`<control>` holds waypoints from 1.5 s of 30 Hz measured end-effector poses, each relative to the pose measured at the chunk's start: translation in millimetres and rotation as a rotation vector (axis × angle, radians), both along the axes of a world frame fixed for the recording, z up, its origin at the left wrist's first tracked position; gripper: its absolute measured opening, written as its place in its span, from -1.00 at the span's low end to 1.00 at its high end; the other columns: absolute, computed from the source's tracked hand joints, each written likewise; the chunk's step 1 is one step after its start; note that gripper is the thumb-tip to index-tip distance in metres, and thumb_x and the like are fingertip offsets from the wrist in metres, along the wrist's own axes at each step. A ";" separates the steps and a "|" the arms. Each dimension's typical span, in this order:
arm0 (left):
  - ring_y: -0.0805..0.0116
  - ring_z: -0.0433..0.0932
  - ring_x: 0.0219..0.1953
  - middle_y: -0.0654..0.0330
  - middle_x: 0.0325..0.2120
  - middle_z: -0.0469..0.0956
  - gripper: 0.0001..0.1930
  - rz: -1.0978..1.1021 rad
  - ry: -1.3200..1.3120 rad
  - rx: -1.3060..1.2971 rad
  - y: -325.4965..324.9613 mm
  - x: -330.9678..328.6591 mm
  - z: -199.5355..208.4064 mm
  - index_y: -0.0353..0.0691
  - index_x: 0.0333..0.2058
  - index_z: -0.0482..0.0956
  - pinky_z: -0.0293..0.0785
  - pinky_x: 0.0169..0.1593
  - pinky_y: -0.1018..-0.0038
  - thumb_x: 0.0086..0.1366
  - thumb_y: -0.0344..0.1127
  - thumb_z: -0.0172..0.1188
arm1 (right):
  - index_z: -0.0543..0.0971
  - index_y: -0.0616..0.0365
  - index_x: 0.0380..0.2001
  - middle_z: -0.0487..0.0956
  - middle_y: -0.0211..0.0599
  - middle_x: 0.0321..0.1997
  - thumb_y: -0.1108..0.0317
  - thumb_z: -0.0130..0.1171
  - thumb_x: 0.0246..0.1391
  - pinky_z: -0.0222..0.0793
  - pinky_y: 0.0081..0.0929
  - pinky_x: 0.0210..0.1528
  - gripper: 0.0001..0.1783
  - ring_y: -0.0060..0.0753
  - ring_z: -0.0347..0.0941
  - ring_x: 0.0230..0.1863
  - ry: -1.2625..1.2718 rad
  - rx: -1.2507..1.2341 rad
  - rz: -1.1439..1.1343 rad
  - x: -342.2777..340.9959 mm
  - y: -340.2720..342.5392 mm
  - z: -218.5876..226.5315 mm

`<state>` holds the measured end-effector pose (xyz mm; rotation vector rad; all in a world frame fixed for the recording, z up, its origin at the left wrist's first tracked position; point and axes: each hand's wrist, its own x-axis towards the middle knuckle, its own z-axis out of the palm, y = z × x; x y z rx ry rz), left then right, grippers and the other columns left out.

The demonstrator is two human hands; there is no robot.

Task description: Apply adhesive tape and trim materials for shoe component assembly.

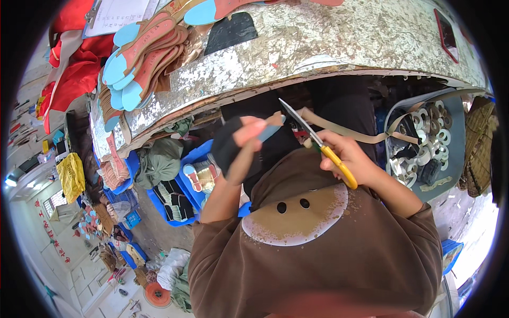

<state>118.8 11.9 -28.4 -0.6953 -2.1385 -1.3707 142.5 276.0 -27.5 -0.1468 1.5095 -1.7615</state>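
My left hand [250,132] is raised in front of my lap, its fingers closed on a small insole-like piece [272,130] with a blue face and a tan edge. Motion blurs that hand, and a black covering or piece [227,143] lies over its back; I cannot tell which. My right hand [347,153] grips scissors by their yellow handles [338,165], blades pointing up and to the left, close to the insole piece. Behind the blades a beige strip [350,137] runs rightward into a grey bin [457,135].
Stacked blue and red insoles [151,50] lie on the worn workbench [328,40] ahead, beside a clipboard [119,16]. The grey bin holds several tape rolls [440,138]. Blue crates [186,185] with cut pieces stand at the left, near a grey-green cloth bundle [160,161].
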 end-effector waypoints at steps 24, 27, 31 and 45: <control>0.43 0.57 -0.30 0.11 -0.29 0.61 -0.76 0.137 -0.677 0.382 42.8 -6.8 38.8 -0.39 -0.17 0.59 0.48 -0.21 0.55 0.27 -0.33 0.22 | 0.49 0.26 -0.05 0.64 -0.33 -0.40 0.44 0.27 0.12 0.44 -0.57 -0.16 -0.67 -0.61 0.55 -0.28 0.186 -0.238 -0.232 -73.5 -29.0 22.1; 0.43 0.57 -0.29 0.12 -0.29 0.61 -0.78 0.138 -0.640 0.319 43.9 -5.3 37.4 -0.39 -0.18 0.60 0.48 -0.18 0.56 0.27 -0.37 0.22 | 0.48 0.24 -0.09 0.64 -0.34 -0.41 0.51 0.34 0.01 0.47 -0.55 -0.19 -0.62 -0.58 0.56 -0.31 0.122 -0.248 -0.315 -75.5 -29.0 20.4; 0.44 0.57 -0.27 0.15 -0.28 0.61 -0.81 0.131 -0.638 0.278 45.1 -3.4 29.9 -0.39 -0.16 0.59 0.47 -0.17 0.56 0.28 -0.43 0.20 | 0.46 0.22 -0.12 0.64 -0.32 -0.41 0.59 0.36 -0.07 0.49 -0.53 -0.21 -0.58 -0.54 0.57 -0.34 0.020 -0.307 -0.326 -80.7 -25.7 10.4; 0.36 0.55 -0.20 0.18 -0.23 0.59 -0.82 0.119 -0.313 0.145 34.7 -2.2 12.6 -0.28 -0.15 0.59 0.46 -0.10 0.42 0.33 -0.35 0.19 | 0.44 0.08 -0.28 0.52 -0.45 -0.34 0.50 0.33 -0.04 0.38 -0.54 -0.17 -0.71 -0.56 0.47 -0.29 -0.311 -0.697 -0.213 -72.8 -36.1 7.8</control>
